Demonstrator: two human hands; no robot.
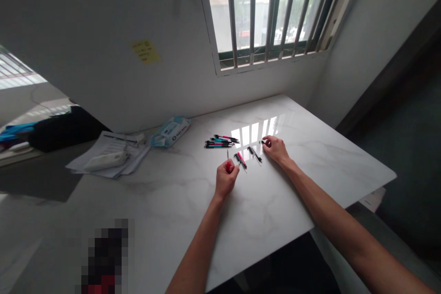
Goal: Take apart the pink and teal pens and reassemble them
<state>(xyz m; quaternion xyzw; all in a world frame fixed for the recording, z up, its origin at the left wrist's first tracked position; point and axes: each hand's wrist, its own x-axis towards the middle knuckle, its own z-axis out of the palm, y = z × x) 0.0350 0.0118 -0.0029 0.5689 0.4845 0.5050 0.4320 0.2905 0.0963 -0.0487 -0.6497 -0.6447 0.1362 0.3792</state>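
Note:
My left hand (pixel 225 178) is curled round a red pen (pixel 228 161) whose thin tip points away from me over the white marble table (pixel 179 193). My right hand (pixel 275 148) rests on the table farther right, fingers pinched on a small dark pen part (pixel 263 141). Between the hands lie a red and black pen (pixel 240 160) and a black pen piece (pixel 255 154). A small pile of several pink, teal and black pens (pixel 222 141) lies just beyond them.
A pack of wet wipes (pixel 170 131) and a stack of papers (pixel 110 154) lie at the table's left. A dark bag (pixel 65 128) sits farther left. A barred window (pixel 272 14) and a yellow sticky note (pixel 146 51) are on the wall behind.

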